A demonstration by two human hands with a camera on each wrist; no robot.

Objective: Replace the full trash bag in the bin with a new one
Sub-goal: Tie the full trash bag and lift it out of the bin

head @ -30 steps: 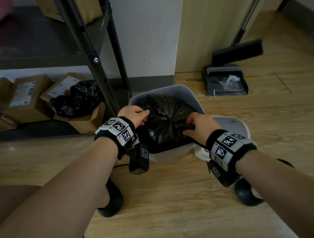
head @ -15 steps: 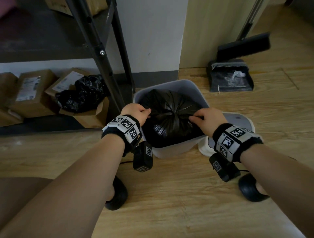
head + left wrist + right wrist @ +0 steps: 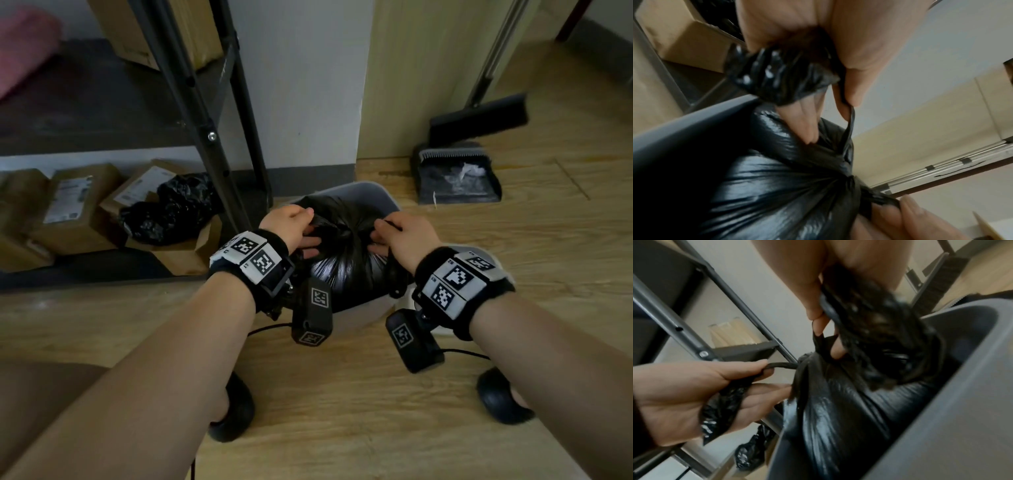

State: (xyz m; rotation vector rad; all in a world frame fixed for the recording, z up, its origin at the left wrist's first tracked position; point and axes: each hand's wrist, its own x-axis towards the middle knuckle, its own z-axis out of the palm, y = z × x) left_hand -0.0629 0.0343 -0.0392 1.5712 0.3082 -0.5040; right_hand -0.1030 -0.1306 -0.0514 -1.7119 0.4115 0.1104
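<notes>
A grey bin [image 3: 385, 194] stands on the wood floor with a full black trash bag [image 3: 346, 274] in it. The bag's top is gathered to a puckered neck [image 3: 846, 170]. My left hand [image 3: 308, 236] is at the left of that neck and pinches a twisted strip of bag [image 3: 850, 123] between thumb and finger, with more plastic bunched in its palm [image 3: 781, 76]. My right hand [image 3: 376, 236] is at the right of the neck and grips the opposite flap [image 3: 865, 318]. The bin's inner wall [image 3: 941, 402] shows beside the bag.
A black metal shelf leg [image 3: 205, 137] stands just left of the bin. Cardboard boxes [image 3: 75, 205] and another black bag [image 3: 171, 209] lie under the shelf. A dustpan [image 3: 455, 181] and brush [image 3: 479, 116] sit at the back right. My black shoes [image 3: 236, 411] are near.
Both hands have moved from the bag's outer edges to its middle, pulling the loose plastic into two strips at the neck. The view has come closer to the bin.
</notes>
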